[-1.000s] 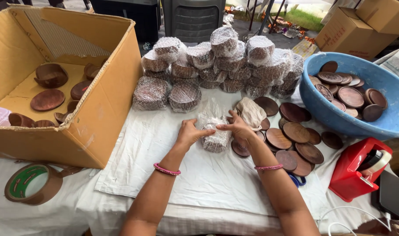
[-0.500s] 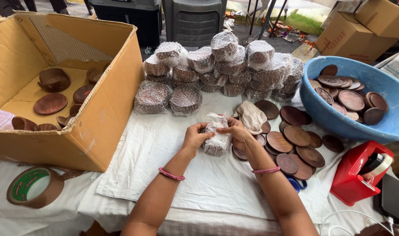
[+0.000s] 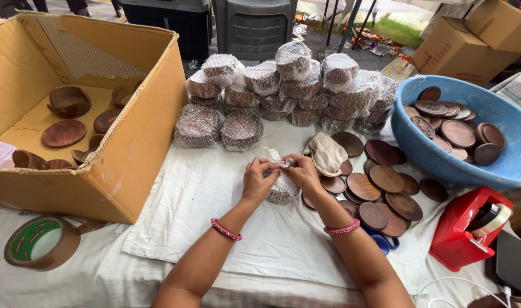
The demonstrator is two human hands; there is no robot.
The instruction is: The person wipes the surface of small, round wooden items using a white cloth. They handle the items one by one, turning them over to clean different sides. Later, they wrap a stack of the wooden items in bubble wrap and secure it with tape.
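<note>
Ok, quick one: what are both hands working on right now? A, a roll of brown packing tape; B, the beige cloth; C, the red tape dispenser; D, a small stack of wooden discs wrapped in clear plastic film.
D: the left hand and right hand both pinch the film at the top of the plastic-wrapped disc bundle on the white cloth.
</note>
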